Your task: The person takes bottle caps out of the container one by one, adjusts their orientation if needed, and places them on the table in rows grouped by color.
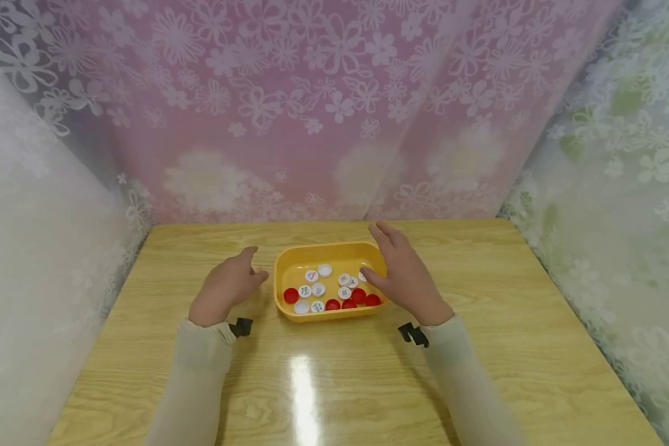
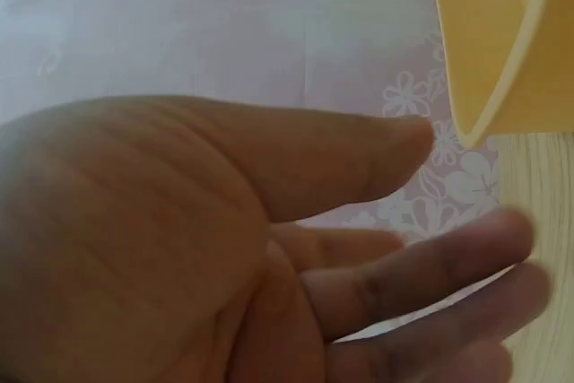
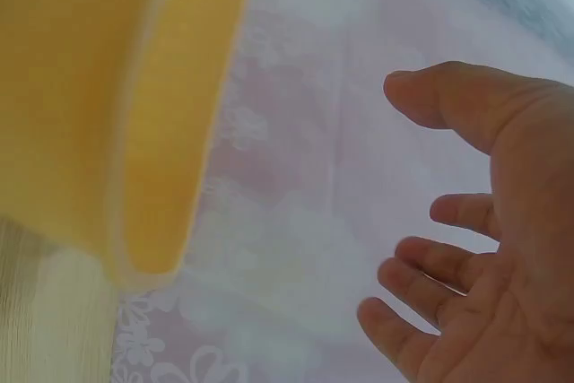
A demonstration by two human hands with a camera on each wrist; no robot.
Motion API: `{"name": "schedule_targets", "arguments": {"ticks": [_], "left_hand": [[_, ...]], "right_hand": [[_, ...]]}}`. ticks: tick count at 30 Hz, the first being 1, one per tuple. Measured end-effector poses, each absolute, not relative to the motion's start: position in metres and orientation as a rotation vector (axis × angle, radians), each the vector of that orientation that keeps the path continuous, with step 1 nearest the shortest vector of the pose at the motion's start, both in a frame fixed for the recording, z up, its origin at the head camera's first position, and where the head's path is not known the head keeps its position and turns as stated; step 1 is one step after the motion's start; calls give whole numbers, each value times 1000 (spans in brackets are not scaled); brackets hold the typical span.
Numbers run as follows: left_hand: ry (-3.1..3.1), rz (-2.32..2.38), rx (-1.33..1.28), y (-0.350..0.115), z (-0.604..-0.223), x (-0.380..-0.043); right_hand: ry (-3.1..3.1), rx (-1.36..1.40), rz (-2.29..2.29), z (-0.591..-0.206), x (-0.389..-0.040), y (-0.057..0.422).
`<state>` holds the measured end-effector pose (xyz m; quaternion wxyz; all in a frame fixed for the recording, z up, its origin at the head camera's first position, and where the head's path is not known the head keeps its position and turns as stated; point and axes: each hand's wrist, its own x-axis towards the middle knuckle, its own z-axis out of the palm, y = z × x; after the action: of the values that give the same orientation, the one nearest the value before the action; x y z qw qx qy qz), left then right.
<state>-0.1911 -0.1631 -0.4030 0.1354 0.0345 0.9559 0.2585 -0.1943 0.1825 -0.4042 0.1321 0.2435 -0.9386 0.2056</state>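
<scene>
A yellow plastic basin [image 1: 323, 253] stands on the wooden table, with several white bottle caps [image 1: 318, 289] and several red bottle caps [image 1: 291, 295] scattered over its bottom. My left hand [image 1: 227, 286] is just left of the basin, fingers extended and apart from it. In the left wrist view, nothing lies between that thumb and fingers. At the basin's right end is my right hand [image 1: 406, 275], its fingers spread and, in the head view, overlapping the rim. The right wrist view shows a gap between this hand and the yellow wall [image 3: 161, 132]; its palm holds nothing.
The wood-grain table [image 1: 468, 371] reaches back to a pink flowered curtain [image 1: 290, 111]. Pale curtains [image 1: 641, 204] hang along both sides. Each wrist has a black strap piece [image 1: 241, 327] at the cuff.
</scene>
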Motion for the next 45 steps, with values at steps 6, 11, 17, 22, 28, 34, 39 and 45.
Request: {"name": "schedule_targets", "arguments": {"ticks": [6, 11, 17, 22, 28, 34, 39, 45], "left_hand": [[2663, 778, 132, -164, -408, -197], [2675, 778, 136, -157, -410, -200], [2687, 755, 146, -149, -417, -205], [2681, 789, 133, -148, -426, -208], [2664, 902, 127, -146, -434, -212], [2672, 983, 99, -143, -436, -213], [2657, 1032, 93, -142, -435, -213], [2644, 1022, 76, -139, -438, -215]], "right_hand": [[-2769, 870, 360, -400, -212, 177], [-2875, 954, 138, -404, -229, 175], [-2931, 1093, -220, -412, -244, 172], [-2929, 1182, -460, -423, -254, 169], [-2925, 1237, -524, -442, -263, 172], [-2936, 1213, -512, -450, -267, 177], [-2907, 1231, -533, -447, -267, 177], [-2954, 1263, -468, -447, -272, 174]]}}
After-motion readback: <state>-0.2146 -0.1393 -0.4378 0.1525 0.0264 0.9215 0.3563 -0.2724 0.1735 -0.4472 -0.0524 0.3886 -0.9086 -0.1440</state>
